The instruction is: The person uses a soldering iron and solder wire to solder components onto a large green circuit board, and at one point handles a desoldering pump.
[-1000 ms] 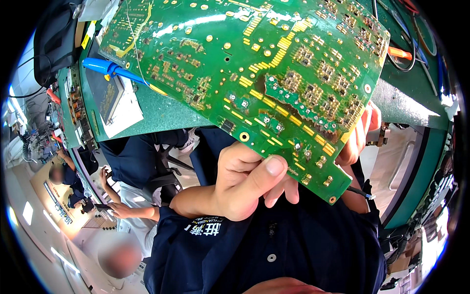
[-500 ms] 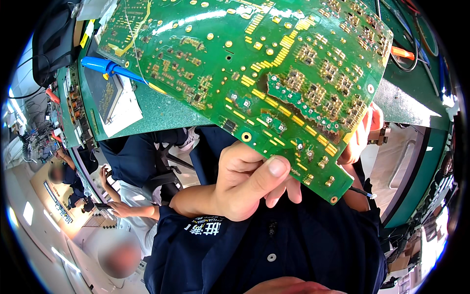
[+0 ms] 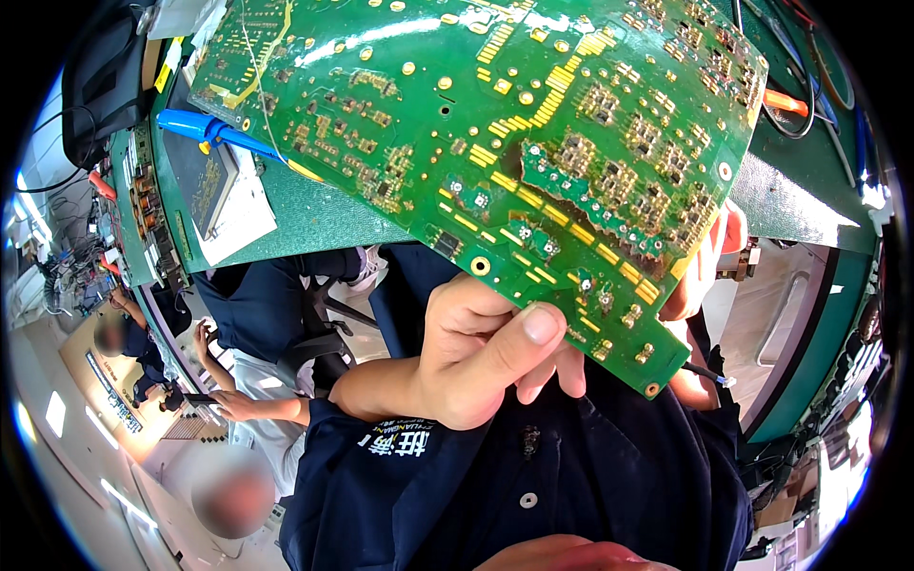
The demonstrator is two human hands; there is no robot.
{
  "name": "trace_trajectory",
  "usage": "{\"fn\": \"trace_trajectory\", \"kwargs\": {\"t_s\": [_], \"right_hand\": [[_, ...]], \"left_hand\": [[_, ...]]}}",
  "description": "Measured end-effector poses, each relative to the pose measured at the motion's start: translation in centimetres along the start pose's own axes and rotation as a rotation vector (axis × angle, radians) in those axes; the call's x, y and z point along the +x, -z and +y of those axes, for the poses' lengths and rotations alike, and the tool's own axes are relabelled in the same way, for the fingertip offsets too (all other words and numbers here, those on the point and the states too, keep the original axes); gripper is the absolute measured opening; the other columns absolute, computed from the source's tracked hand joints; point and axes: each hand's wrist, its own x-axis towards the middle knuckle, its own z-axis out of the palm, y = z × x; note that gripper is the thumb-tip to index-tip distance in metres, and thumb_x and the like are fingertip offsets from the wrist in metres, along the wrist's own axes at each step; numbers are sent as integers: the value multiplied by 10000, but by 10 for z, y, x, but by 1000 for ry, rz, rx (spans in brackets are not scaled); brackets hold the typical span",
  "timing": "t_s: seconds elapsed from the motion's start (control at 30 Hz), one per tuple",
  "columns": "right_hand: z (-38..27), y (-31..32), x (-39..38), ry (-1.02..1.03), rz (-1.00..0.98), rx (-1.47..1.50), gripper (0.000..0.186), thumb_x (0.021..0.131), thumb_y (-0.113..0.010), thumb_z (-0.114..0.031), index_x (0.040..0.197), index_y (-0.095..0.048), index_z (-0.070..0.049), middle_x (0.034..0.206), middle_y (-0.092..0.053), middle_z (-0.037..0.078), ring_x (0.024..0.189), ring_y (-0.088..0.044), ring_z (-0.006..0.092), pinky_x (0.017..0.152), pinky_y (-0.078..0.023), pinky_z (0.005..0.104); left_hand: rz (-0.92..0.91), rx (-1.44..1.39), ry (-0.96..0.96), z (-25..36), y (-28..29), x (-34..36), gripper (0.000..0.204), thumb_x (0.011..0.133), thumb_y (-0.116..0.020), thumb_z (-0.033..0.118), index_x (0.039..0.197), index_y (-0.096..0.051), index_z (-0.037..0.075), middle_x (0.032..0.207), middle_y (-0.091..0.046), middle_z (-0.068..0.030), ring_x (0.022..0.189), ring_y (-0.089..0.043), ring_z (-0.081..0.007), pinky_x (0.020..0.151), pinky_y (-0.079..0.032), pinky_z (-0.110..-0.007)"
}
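- The green circuit board fills the upper centre of the frame, tilted, its top side cut off by the picture's edge and its narrow lower corner pointing toward the lower right. Gold pads and clusters of small parts cover its face.
- A dark navy shirt, worn by the person holding the board, spreads across the lower centre.
- The green workbench shows left of the board and again at the upper right.
- A co-worker in a pale top and dark trousers sits at the lower left, hands around a dark phone-like device.
- The left hand, in the centre, grasps the board's lower edge: the thumb presses on the near face, the other fingers bend underneath.
- White paper lies on the bench at the upper left, partly under a dark booklet.
- The right hand is at the board's right edge, mostly hidden behind it; I cannot tell how its fingers close.
- A ragged, brown-edged patch crosses the board's right half.
- A blue probe-like tool with a yellow tip lies beside the board's left edge.
- An orange handle shows just beyond the board's upper right side.
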Motion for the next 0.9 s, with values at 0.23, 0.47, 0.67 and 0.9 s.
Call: {"fn": "trace_trajectory", "kwargs": {"t_s": [0.23,0.47,0.67,0.9], "right_hand": [[3,2,-2,36,-24,-21,280,608,-659,-211,843,-676,-60,891,-676,83,794,-607,240,817,-357,399],[32,-4,-14,222,-28,-47,296,630,-656,-221,868,-663,-45,911,-666,91,802,-597,241,784,-358,394],[10,-7,-8,69,30,32,286,640,-661,-220,864,-660,-43,925,-664,94,791,-597,245,784,-358,398],[4,-4,-7,8,37,-7,230,646,-665,-215,811,-665,-55,854,-677,81,784,-617,230,868,-345,411]], "left_hand": [[3,0,-10,-1,0,-1,353,981,-447,222,1061,-550,-106,889,-653,-259,540,-658,-194,326,-408,-196],[-12,-16,-26,-2,0,1,330,980,-451,209,1052,-556,-95,890,-654,-257,537,-656,-187,325,-400,-190],[-29,-6,-53,-5,1,2,329,980,-453,208,1050,-555,-97,892,-653,-259,525,-651,-185,325,-401,-190],[-11,-6,-57,-4,-1,2,337,982,-451,215,1032,-565,-98,855,-658,-246,516,-647,-183,324,-398,-190]]}}
